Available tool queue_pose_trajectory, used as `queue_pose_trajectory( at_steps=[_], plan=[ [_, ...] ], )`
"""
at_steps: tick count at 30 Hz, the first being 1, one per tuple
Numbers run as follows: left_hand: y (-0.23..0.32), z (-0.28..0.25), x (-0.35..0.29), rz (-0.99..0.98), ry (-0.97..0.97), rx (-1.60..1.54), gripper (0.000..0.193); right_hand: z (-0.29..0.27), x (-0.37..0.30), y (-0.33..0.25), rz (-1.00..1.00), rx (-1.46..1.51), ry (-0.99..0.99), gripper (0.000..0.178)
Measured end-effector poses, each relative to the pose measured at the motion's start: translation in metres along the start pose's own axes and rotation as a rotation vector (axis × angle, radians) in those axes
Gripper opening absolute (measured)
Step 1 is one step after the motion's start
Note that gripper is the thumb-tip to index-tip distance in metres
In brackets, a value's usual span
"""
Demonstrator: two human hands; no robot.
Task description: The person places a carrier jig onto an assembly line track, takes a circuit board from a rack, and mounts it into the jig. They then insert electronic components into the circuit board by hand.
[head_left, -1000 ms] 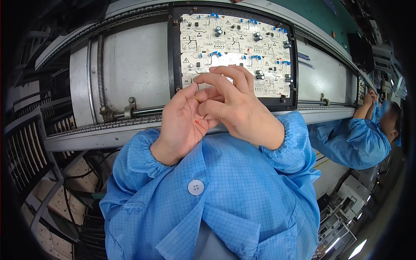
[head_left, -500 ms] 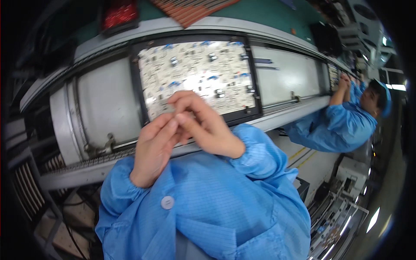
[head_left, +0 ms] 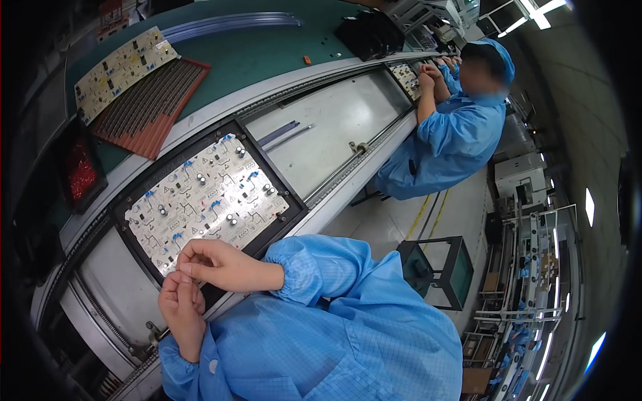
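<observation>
A white printed circuit board (head_left: pixel 200 224) with capacitors and blue parts lies in a black frame (head_left: pixel 291 212) on the conveyor line. At the board's near edge my two hands meet, fingertips touching or almost so. My left hand (head_left: pixel 182 315) is closed with thumb and fingers pinched together. My right hand (head_left: pixel 226 266) is curled beside it in a pinch, above the near corner of the frame. Anything between the fingertips is too small to make out.
Beyond the conveyor rail stand a bin of small red parts (head_left: pixel 81 172), a reddish ribbed tray (head_left: pixel 152 110) of components and another circuit board (head_left: pixel 137 59). Two thin tubes (head_left: pixel 284 136) lie on the conveyor bed. A co-worker (head_left: pixel 448 134) in blue works further along on the right.
The view has turned, so the board now appears tilted and further left. My hands stay together, fingers pinched, now by the board's near corner.
</observation>
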State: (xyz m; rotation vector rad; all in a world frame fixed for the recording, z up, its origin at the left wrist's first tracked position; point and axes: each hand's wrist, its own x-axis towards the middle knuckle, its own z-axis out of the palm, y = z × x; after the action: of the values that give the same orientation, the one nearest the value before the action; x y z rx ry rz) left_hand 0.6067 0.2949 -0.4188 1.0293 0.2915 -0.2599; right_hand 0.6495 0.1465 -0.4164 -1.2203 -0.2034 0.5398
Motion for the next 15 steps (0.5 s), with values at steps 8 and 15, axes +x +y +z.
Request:
queue_pose_trajectory(
  at_steps=[8, 15],
  plan=[
    [0.003, 0.010, 0.000, -0.060, 0.002, 0.108, 0.014, -0.012, 0.000, -0.032, 0.189, -0.246, 0.058, 0.021],
    [0.012, 0.012, -0.007, -0.057, 0.046, 0.024, 0.015, -0.007, 0.011, -0.040, 0.306, -0.157, -0.028, 0.023]
  ],
)
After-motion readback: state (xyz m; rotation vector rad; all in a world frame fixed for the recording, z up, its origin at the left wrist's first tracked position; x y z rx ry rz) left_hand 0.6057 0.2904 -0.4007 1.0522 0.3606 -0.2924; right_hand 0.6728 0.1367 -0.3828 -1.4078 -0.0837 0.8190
